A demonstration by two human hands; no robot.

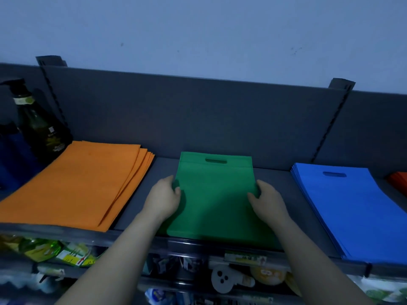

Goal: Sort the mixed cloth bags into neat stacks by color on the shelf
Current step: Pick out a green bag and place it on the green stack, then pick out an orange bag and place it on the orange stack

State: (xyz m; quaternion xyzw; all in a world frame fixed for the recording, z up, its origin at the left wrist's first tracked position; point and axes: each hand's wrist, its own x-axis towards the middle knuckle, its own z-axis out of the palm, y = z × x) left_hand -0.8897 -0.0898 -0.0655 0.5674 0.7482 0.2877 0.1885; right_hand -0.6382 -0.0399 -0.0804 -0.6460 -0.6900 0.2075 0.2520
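A green cloth bag (217, 199) with a cut-out handle lies flat in the middle of the grey shelf (275, 179). My left hand (164, 198) grips its left edge, thumb on top. Opposite it, my right hand (267, 200) grips the right edge the same way. To the left sits a fanned stack of orange bags (74, 183). On the right of the shelf lies a stack of blue bags (352, 208). The corner of a red-orange bag (399, 180) shows at the far right edge.
A dark green pump bottle (39, 126) and a blue container (13, 159) stand at the back left beside the orange stack. The shelf's back panel (198, 115) rises behind the bags. Packaged goods (242, 276) fill the lower shelf below the front edge.
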